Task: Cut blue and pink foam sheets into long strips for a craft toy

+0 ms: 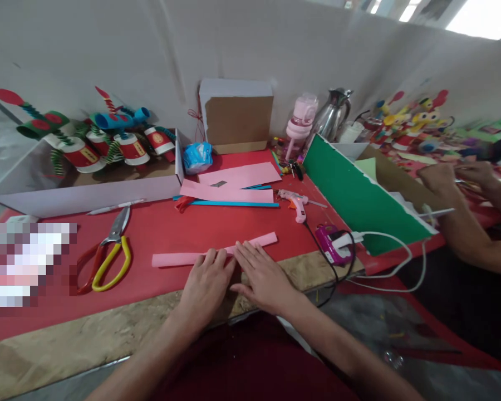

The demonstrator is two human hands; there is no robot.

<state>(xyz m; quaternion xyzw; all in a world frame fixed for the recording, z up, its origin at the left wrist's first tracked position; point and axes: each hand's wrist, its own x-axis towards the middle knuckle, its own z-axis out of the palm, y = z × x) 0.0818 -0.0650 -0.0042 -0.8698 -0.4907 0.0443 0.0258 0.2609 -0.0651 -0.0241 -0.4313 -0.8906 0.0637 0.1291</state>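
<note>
A long, narrow strip of pink paper [173,259] lies slightly slanted across the red table covering, near the front edge. My left hand [206,287] rests on the middle of it, its fingers bent and closed over the paper. Right beside it, my right hand [263,275] lies over the strip with flat, stretched fingers and the thumb out to the side. The paper under both sets of fingertips is hidden. Left of the strip lie scissors [112,242] with one red and one yellow handle, while a pink glue gun [294,203] rests beyond my right hand.
Pink paper sheets [246,175] and blue strips [234,204] lie at the back. A white box [87,195] holds paper-cup figures at left. A green-sided box [359,195] and a purple power socket [336,245] with cables border the right, where another person's hands [438,181] work.
</note>
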